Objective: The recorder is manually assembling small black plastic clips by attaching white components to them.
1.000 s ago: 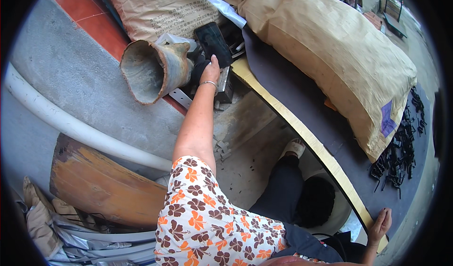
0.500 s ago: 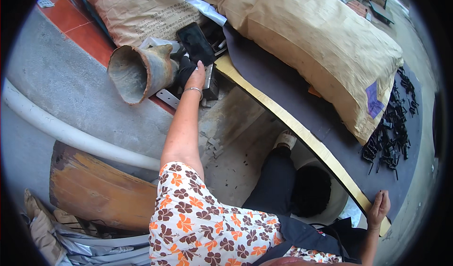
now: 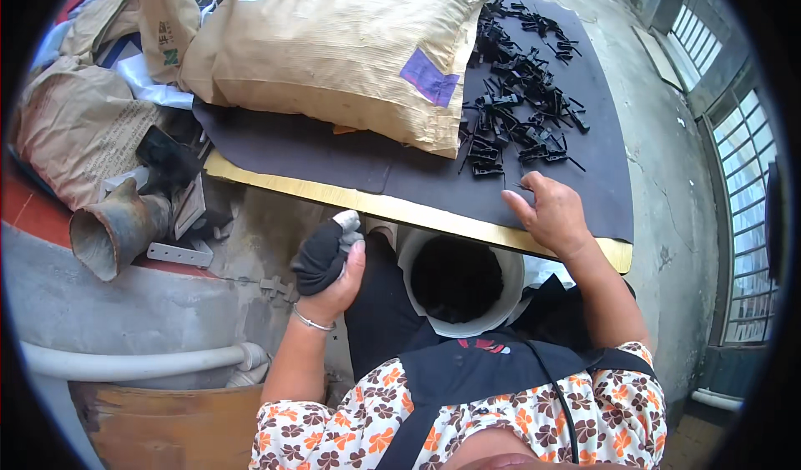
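My left hand [image 3: 329, 266] is closed in front of the table's near edge. Black material with grey at the fingertips covers its fingers; the thumb is bare. Anything inside the curl is hidden. Over the near right edge, my right hand [image 3: 555, 216] has its thumb apart from a bent index finger. A thin dark tip shows by these fingers, beside a pile of small black plastic parts [image 3: 521, 95] with thin stems. The parts lie on the dark tabletop [image 3: 576, 195]. Below the edge, a white bucket [image 3: 516, 291] holds a dark mass.
A large brown paper sack [image 3: 334, 61] lies across the table's left part. Farther left are another paper sack [image 3: 75, 128], a flat black slab like a phone [image 3: 167, 155] and a rusty flared pipe [image 3: 117, 228]. A barred window [image 3: 743, 211] is at the right.
My left hand has drawn back from the black slab to the table's near edge. My right hand has moved from gripping the table's edge to beside the black parts. The view has swung right.
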`<state>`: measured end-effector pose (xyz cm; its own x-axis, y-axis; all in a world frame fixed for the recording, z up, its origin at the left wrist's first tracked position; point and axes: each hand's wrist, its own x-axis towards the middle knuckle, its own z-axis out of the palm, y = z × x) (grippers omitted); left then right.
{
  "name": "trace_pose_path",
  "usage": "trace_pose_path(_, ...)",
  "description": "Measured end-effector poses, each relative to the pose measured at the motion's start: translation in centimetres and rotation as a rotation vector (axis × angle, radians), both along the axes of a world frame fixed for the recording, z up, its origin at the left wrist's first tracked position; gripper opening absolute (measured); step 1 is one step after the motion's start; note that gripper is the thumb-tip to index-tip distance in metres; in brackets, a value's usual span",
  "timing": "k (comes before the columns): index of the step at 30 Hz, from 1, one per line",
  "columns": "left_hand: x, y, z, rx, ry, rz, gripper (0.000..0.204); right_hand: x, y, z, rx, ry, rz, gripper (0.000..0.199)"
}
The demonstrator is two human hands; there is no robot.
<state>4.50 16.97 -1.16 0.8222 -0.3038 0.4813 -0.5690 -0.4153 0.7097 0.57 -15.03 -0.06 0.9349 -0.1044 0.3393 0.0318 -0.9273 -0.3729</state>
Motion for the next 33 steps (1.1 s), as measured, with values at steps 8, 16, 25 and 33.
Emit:
trace_pose_path(8,-1.7,-11.1,1.0,0.085,-0.198,-0.227,0.038,-1.9,-1.7,-0.6,0.112,-0.049,0.023,0.013)
trace_pose_path(16,-3.8,-14.0,5.2,0.470,-0.332,-0.600,0.031,-5.2,-3.4,1.8,0.580,0.294,0.465,0.013)
trace_pose_path(25,-5.8,-14.2,4.2,-0.269,0.813,-0.626,0.032,-7.5,-3.0,2.1,0.719,-0.032,0.436,0.023)
trace_pose_path(33,-7.5,-15.0,2.4,-0.236,0.747,-0.511,0.034,-8.4,0.3,0.6,0.505,-0.387,0.489,0.015)
